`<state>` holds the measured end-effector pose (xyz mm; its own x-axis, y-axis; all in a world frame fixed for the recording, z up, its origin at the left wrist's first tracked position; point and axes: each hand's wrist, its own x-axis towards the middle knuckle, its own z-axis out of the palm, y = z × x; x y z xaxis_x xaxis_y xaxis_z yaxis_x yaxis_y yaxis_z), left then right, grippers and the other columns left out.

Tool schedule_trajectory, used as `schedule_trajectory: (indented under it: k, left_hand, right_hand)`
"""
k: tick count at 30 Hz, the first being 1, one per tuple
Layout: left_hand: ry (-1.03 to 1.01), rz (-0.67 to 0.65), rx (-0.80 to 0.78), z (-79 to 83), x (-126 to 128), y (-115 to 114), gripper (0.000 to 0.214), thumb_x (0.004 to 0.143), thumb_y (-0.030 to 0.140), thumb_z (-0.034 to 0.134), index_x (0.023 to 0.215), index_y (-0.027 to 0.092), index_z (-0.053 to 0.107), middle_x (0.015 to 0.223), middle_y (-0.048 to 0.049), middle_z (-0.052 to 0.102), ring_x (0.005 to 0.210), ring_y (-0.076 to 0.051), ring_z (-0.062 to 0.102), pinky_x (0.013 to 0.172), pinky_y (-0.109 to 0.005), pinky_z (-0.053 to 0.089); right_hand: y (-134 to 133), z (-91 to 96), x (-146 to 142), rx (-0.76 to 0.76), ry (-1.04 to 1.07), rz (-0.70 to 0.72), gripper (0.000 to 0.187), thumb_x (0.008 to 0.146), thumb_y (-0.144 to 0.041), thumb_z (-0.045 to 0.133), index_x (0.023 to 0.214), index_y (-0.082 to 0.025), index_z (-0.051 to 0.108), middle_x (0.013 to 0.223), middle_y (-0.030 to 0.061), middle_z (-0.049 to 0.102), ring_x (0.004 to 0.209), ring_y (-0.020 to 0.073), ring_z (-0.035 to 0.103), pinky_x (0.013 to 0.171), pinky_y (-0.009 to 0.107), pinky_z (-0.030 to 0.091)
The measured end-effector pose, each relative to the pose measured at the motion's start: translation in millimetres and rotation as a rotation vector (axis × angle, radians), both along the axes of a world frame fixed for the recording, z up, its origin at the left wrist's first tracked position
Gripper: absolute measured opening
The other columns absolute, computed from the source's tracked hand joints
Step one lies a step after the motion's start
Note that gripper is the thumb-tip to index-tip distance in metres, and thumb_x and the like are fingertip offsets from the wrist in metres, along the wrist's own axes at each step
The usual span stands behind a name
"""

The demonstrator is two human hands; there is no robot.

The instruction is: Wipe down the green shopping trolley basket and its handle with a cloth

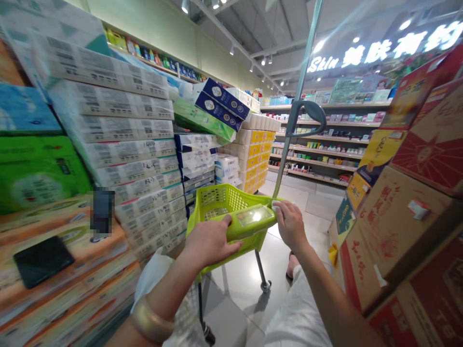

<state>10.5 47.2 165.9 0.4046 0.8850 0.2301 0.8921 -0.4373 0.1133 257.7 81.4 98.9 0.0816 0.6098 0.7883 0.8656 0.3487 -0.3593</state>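
Note:
A lime-green shopping cart [211, 195] with a perforated basket stands in front of me. Its thick handle bar [235, 230] carries a pale label panel [253, 215]. My left hand [210, 238], with a gold bangle [152, 315] on the wrist, is closed around the left part of this bar; some fingers are hidden behind it. At the bar's right end, my right hand [290, 224] presses a small white cloth or tissue [277, 205] against the green plastic. Its fingers are bent and held together over the white piece.
Stacked white packs [133, 130] rise on the left. A black tablet-like object [44, 260] lies on orange packs [83, 231]. Cardboard boxes [383, 231] line the right. A metal pole [294, 106] with a grey handle [313, 118] rises behind the cart, before stocked shelves [325, 140].

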Motion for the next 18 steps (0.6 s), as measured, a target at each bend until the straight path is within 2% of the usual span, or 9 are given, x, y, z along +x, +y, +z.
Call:
schedule_trajectory:
  k: [4,7,9,13,15,18]
  left_hand:
    - [0.012,0.017,0.011,-1.7,0,1,0.053,0.073,0.060,0.056,0.108,0.020,0.059,0.075,-0.0099,0.068,0.076,-0.030,0.067,0.069,-0.036,0.048]
    - [0.035,0.008,0.018,-1.8,-1,1,0.053,0.074,0.060,0.054,0.109,0.020,0.059,0.075,-0.0100,0.068,0.075,-0.030,0.067,0.069,-0.037,0.048]
    - [0.049,0.001,0.021,-1.2,-1,1,0.053,0.075,0.061,0.053,0.109,0.020,0.059,0.075,-0.0111,0.068,0.074,-0.031,0.066,0.069,-0.038,0.048]
    - [0.067,-0.006,0.025,-0.7,1,2,0.052,0.076,0.059,0.052,0.109,0.020,0.059,0.076,-0.0124,0.068,0.075,-0.033,0.066,0.069,-0.040,0.048]
    - [0.072,-0.007,0.026,-1.1,3,2,0.053,0.076,0.060,0.052,0.110,0.020,0.058,0.076,-0.0125,0.068,0.075,-0.033,0.066,0.069,-0.040,0.048]
    - [0.080,-0.011,0.029,-1.8,3,2,0.054,0.077,0.061,0.050,0.111,0.020,0.057,0.076,-0.0123,0.068,0.074,-0.032,0.066,0.069,-0.039,0.048]
  right_hand:
    - [-20,-4.1,-28,0.054,-0.110,0.151,0.031,0.094,-0.026,0.040,0.118,-0.021,0.059,0.121,0.0077,0.061,0.121,0.0223,0.049,0.109,0.048,0.029]
    - [-21,-6.3,-21,0.070,-0.208,0.277,0.032,0.092,-0.024,0.043,0.121,-0.023,0.057,0.126,0.0072,0.058,0.123,0.0218,0.048,0.109,0.045,0.031]
    - [-9,-8.3,-3,0.091,-0.149,0.243,0.031,0.093,-0.025,0.040,0.118,-0.023,0.058,0.121,0.0071,0.061,0.119,0.0214,0.051,0.107,0.045,0.033]
    - [20,-11.2,21,0.123,0.144,0.018,0.032,0.095,-0.031,0.035,0.106,-0.020,0.063,0.108,0.0093,0.065,0.112,0.0230,0.053,0.101,0.045,0.039]
    - [23,-12.7,15,0.130,0.203,-0.029,0.033,0.095,-0.034,0.034,0.103,-0.020,0.063,0.106,0.0091,0.064,0.114,0.0234,0.051,0.103,0.046,0.038]
    - [8,-17.9,-9,0.152,0.174,-0.022,0.032,0.095,-0.032,0.034,0.106,-0.021,0.062,0.111,0.0079,0.062,0.120,0.0234,0.047,0.108,0.050,0.031]
